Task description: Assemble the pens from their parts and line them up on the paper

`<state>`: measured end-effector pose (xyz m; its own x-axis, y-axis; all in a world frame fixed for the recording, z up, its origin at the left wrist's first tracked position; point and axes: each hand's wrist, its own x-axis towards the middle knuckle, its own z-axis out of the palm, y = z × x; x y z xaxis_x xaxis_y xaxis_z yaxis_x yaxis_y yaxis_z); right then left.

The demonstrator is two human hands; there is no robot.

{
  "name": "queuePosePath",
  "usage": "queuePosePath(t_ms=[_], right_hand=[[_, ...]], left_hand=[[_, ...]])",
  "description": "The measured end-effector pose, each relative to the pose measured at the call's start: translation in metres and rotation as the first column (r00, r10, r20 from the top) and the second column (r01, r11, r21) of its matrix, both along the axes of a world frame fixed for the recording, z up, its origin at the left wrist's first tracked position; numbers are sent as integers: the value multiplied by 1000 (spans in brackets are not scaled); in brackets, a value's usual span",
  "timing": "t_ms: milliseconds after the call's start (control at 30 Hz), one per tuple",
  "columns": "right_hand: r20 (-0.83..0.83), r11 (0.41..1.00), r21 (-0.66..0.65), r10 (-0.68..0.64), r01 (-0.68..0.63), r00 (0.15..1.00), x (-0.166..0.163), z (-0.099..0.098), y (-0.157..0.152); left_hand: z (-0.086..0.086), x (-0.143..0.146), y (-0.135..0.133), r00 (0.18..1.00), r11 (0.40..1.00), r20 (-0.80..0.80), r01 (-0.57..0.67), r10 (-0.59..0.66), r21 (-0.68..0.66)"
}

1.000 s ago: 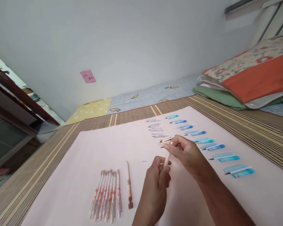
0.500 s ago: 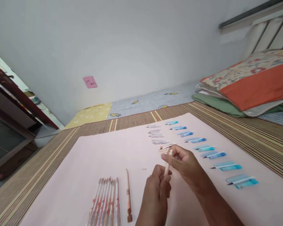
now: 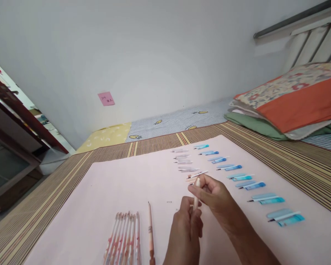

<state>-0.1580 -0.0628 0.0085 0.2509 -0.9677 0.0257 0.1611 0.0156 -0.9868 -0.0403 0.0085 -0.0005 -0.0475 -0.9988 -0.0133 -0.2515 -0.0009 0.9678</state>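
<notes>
A pale, cream-coloured pen barrel (image 3: 196, 197) stands nearly upright between my hands. My left hand (image 3: 185, 224) is closed around its lower part. At its upper end, the thumb and fingers of my right hand (image 3: 211, 189) pinch it. Just beyond my right fingers lie peach-coloured pen parts (image 3: 191, 180) with a thin refill, partly hidden by the hand. To the left of my left hand lies a single peach and brown pen (image 3: 150, 232). Farther left, several clear pens with pink marks (image 3: 124, 235) lie side by side.
Disassembled blue pens (image 3: 242, 177), with caps, barrels and refills, run in a diagonal row on the right. Pale lilac pen parts (image 3: 183, 162) lie beside them. Pink paper (image 3: 99, 191) covers the striped mat (image 3: 165, 141). Folded bedding (image 3: 300, 99) is piled at the back right.
Both hands keep their hold on the pen barrel, with barely any shift of the fingers. The whole view has tilted slightly, so things appear a little lower.
</notes>
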Motion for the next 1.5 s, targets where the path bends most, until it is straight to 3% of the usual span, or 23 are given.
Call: queuePosePath(t_ms=[100,233,333,467,667,967,1100,1200,1500], right_hand=[[-9,998,-4,61,-61,998,0,3,1],[-20,985,-52,161,-162,987,-8,4,1],[-1,991,-33,128,-128,992,-7,2,0],[30,1000,18,-8,8,1000,1,-1,0],[5,982,-3,188,-188,982,-6,4,1],[30,994,54,93,-95,995,5,-4,0],[18,983,-10,182,-181,983,0,-1,0],[-17,983,-80,167,-168,986,-4,2,1],[24,969,-51,244,-242,970,8,4,5]], left_hand=[[-4,2,-2,998,1000,-56,-15,16,13],[-9,9,-3,974,994,-213,89,-75,59],[-9,8,-3,984,996,-163,81,-74,34],[-5,3,-2,996,999,-79,38,-38,4],[-6,6,-3,993,998,-109,57,-53,31],[-9,5,-2,997,1000,-82,11,-11,4],[-7,7,-3,988,999,-152,20,-14,34],[-6,8,-4,973,996,-221,81,-71,37],[-7,16,-5,910,996,-414,39,-4,75]])
